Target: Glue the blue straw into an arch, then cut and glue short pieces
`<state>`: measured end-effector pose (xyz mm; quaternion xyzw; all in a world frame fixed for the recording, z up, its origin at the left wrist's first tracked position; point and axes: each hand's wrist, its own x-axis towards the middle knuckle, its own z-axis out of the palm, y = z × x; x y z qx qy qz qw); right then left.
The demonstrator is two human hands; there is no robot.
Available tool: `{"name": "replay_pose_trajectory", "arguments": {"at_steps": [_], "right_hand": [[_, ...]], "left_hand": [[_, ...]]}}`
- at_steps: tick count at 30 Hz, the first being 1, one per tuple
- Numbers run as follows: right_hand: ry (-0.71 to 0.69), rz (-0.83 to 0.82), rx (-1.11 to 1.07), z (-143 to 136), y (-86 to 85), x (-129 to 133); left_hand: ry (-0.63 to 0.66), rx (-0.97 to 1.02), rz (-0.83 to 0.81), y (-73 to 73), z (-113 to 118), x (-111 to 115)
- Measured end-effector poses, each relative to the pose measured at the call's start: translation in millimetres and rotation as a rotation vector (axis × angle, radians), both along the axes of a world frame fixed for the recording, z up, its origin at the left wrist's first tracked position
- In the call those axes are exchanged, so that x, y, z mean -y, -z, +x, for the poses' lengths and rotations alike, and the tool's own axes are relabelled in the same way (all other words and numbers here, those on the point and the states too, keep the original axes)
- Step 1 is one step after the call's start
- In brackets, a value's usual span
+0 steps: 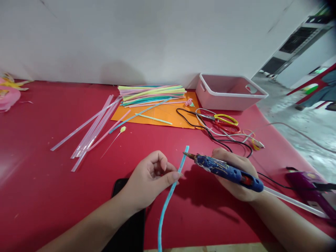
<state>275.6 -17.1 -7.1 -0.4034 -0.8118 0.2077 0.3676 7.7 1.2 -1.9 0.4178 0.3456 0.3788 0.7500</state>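
Note:
Between thumb and fingers, my left hand (154, 178) pinches a light blue pipe cleaner (166, 206) close to its upper end. Its lower part curves down out of the picture. My right hand (236, 171) is wrapped round a blue hot glue gun (223, 169) with worn, glue-marked paint. The gun's nozzle points left and lies at the pipe cleaner's top end; whether they touch I cannot tell. A clear glue stick (294, 201) sticks out of the gun's back. Part of a black phone-like slab (128, 224) shows under my left forearm.
Several coloured pipe cleaners (152, 94) lie on orange card (157, 117). Glue sticks (96, 129) and a thin wire with a yellow tip (123, 129) are at left. Right are a pink basket (225, 101), scissors (225, 119), tangled cords (191, 117) and a purple device (309, 189).

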Motion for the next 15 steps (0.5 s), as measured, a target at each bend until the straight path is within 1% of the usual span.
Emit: {"name": "replay_pose_trajectory", "arguments": {"at_steps": [3, 9, 15], "right_hand": [[-0.007, -0.008, 0.006, 0.5, 0.4, 0.3], [-0.009, -0.032, 0.005, 0.5, 0.2, 1.9], [-0.023, -0.009, -0.009, -2.9, -1.6, -0.4]], "left_hand": [[0.011, 0.009, -0.011, 0.6, 0.4, -0.6], [0.021, 0.009, -0.023, -4.3, 1.3, -0.3], [0.024, -0.006, -0.03, -7.1, 1.3, -0.4]]}}
